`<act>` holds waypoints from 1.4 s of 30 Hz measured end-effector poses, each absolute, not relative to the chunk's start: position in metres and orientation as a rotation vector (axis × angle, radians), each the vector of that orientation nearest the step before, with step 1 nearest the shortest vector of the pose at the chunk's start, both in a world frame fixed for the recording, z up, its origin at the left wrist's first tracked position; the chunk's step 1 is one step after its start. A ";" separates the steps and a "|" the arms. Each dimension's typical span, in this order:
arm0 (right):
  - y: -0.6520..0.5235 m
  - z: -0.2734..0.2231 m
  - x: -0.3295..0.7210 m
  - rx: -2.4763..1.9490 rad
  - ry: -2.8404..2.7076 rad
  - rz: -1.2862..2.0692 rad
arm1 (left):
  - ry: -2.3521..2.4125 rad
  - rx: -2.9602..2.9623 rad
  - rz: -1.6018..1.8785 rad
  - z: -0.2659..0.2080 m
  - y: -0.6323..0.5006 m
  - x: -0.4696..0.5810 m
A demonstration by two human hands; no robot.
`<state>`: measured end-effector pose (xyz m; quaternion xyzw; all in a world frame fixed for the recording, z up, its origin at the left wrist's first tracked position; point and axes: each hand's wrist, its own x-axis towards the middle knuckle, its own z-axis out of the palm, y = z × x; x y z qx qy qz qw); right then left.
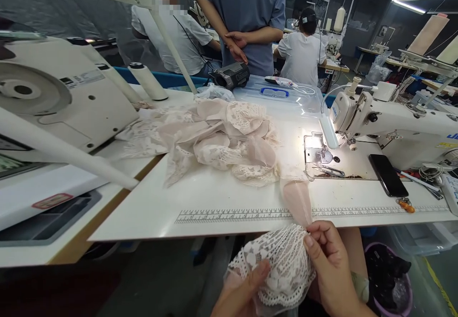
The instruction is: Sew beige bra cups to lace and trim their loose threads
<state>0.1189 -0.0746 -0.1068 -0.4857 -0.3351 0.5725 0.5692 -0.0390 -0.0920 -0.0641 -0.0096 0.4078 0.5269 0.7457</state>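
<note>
Just below the table's front edge, my left hand (246, 290) grips a cream lace piece (282, 269) with scalloped, dotted trim, thumb on top. My right hand (331, 264) pinches the upper right corner of the same lace between thumb and fingers. From that corner a sheer beige strip (297, 197) runs up over the table edge toward the sewing machine (400, 116). It leads to a loose heap of lace and beige mesh (229, 140) in the middle of the white table. The fingers under the lace are partly hidden.
Thread snips (329, 170) lie by the lit needle plate, with a black phone (388, 174) to their right. A printed ruler (232, 216) runs along the front edge. Behind are a clear plastic box (286, 97), a thread cone (147, 82) and several people.
</note>
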 end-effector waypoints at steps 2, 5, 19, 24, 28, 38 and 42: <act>-0.075 -0.109 0.120 -1.112 -0.757 1.353 | 0.949 0.003 1.171 -0.056 -0.086 -0.033; -0.070 -0.106 0.125 -1.087 -0.738 1.347 | 1.000 0.040 1.215 -0.043 -0.073 -0.028; 0.073 -0.063 0.162 -1.057 -0.815 1.195 | 0.925 0.572 1.060 -0.002 0.086 -0.006; 0.087 -0.070 0.170 -1.079 -0.843 1.169 | 0.888 0.627 1.051 -0.005 0.108 0.001; 0.086 -0.074 0.170 -1.142 -0.825 1.116 | 0.834 0.618 1.001 -0.005 0.110 0.002; 0.081 -0.073 0.169 -1.186 -0.840 1.091 | 0.948 0.532 1.040 -0.011 0.110 -0.004; 0.080 -0.073 0.170 -1.180 -0.842 1.089 | 0.966 0.517 1.088 -0.013 0.108 -0.004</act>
